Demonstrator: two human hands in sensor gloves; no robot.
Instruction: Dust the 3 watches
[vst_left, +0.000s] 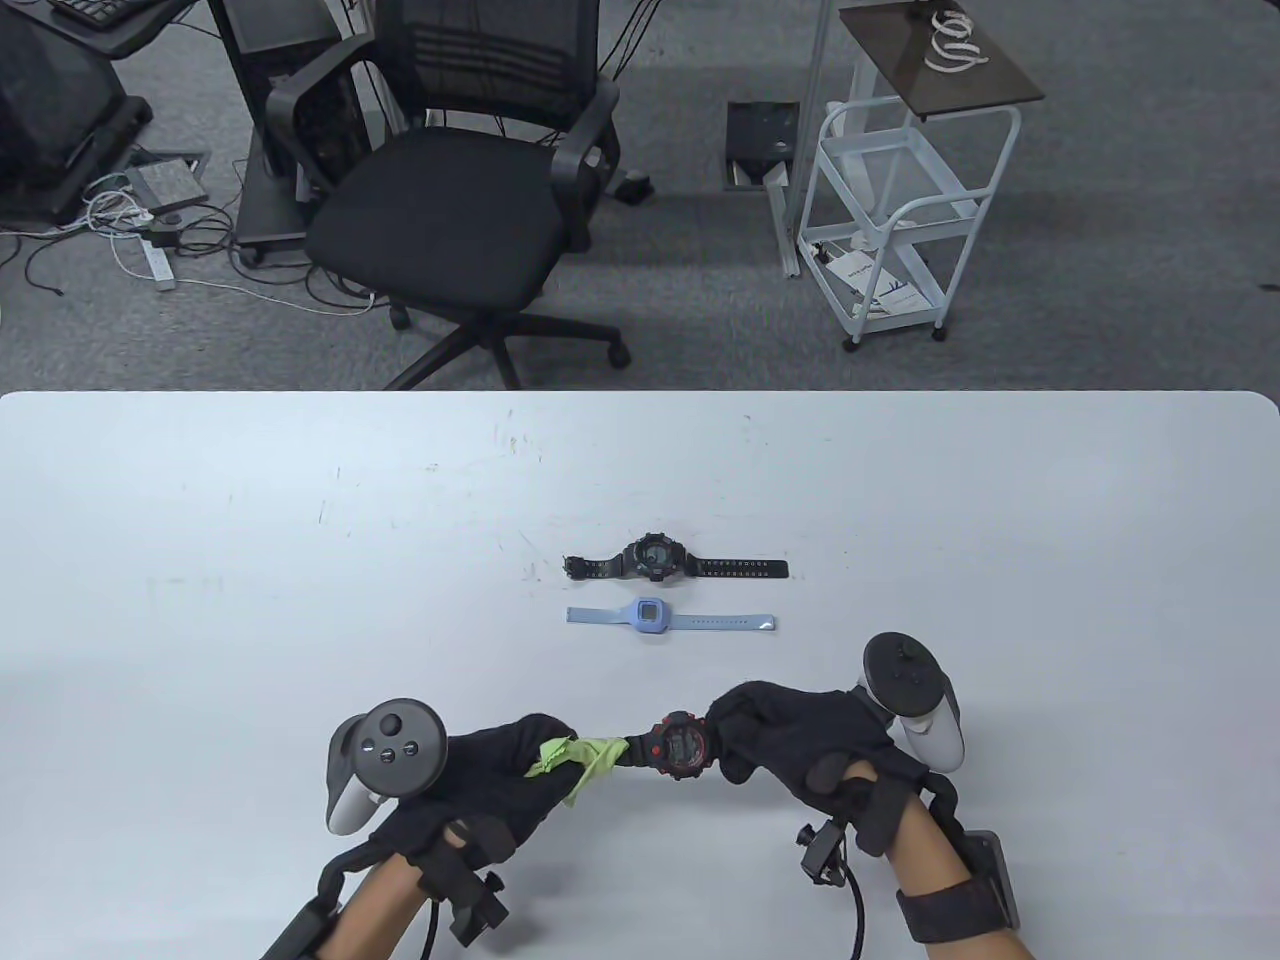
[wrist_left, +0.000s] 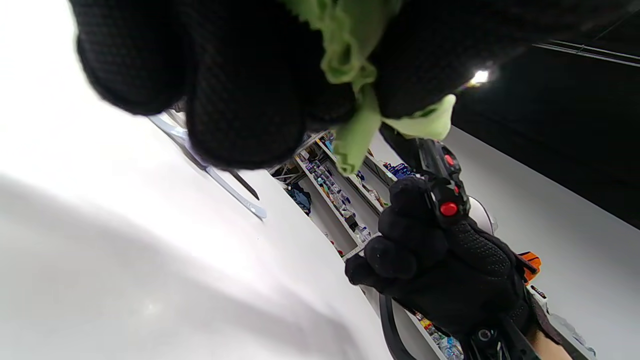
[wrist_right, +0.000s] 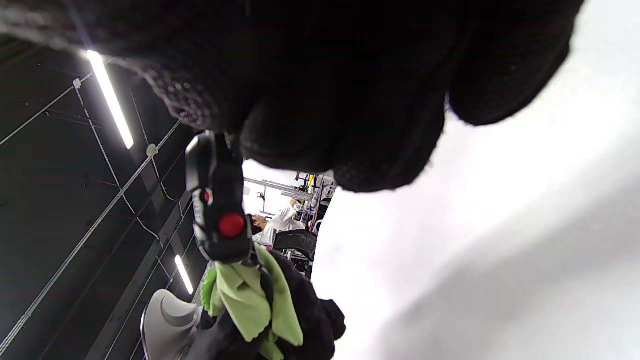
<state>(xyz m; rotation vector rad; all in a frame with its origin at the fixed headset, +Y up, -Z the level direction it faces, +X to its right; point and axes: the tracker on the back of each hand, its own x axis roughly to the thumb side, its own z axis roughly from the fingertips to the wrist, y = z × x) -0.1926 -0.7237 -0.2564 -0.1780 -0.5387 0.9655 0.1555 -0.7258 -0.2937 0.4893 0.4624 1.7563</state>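
Above the white tabletop, the right hand grips the red watch with its strap pointing left into the green cloth pinched by the left hand.

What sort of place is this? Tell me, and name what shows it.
Probably an office or lab workspace. Beyond the white table stand a black office chair on grey carpet and a white rolling cart, with cables and a power strip on the floor.

Soft, crumpled lime-green cloth is seen against the matt black-and-red plastic watch. Knitted, dotted fabric covers the black glove of the right hand. The smooth white table is faintly scuffed.
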